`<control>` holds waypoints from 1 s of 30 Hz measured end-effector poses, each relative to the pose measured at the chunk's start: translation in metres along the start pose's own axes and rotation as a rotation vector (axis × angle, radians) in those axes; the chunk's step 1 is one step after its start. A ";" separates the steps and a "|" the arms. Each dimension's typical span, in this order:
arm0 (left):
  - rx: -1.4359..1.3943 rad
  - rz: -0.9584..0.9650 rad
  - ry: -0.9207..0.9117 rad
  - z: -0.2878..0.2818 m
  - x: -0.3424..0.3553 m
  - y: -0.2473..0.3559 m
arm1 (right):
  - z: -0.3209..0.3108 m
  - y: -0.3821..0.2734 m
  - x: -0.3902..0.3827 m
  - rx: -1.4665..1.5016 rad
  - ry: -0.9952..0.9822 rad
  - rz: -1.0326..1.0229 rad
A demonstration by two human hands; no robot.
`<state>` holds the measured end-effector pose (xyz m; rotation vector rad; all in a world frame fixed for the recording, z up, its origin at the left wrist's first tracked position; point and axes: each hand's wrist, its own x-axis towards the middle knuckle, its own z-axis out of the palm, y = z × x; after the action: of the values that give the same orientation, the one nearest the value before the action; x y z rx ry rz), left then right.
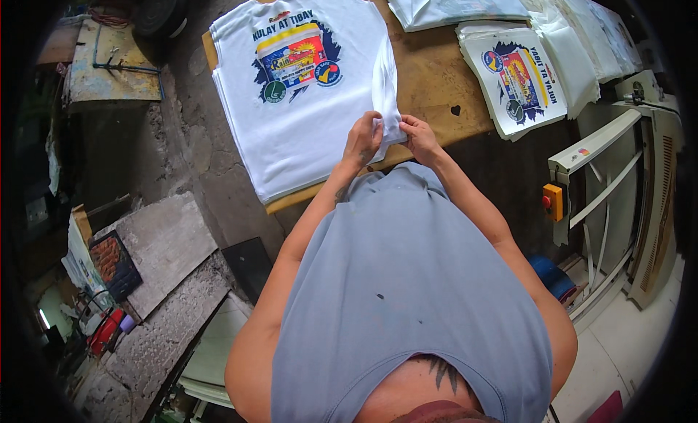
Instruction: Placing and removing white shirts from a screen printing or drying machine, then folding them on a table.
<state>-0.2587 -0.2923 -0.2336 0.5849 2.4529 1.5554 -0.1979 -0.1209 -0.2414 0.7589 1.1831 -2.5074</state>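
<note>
A stack of white sleeveless shirts (298,139) with a colourful printed design lies on a brown-topped table (429,85). At the stack's lower right, my left hand (362,139) is closed on the white shirt fabric. Just right of it, my right hand (419,137) pinches the edge of the same fabric between finger and thumb. The right side of the top shirt is bunched into upright folds between and above my hands.
More printed white pieces (509,125) and folded white cloth (443,5) lie at the table's right and back. A metal machine (592,139) with an orange switch box (552,201) stands at the right. Boards (160,241) and clutter lie at the lower left.
</note>
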 end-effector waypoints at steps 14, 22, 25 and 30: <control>-0.209 0.012 -0.088 -0.002 0.000 -0.006 | 0.005 -0.005 0.001 0.014 -0.078 0.068; -0.155 -0.131 -0.045 -0.007 -0.003 -0.009 | 0.010 0.002 0.003 -0.118 0.011 0.008; -0.174 0.046 -0.025 -0.004 -0.001 -0.002 | 0.006 0.003 0.004 -0.082 -0.025 0.008; -0.174 -0.073 -0.019 -0.003 -0.002 -0.004 | 0.019 -0.003 -0.003 0.054 -0.016 0.065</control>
<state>-0.2586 -0.2971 -0.2362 0.4722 2.2672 1.7026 -0.2031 -0.1339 -0.2277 0.7767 1.0717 -2.4968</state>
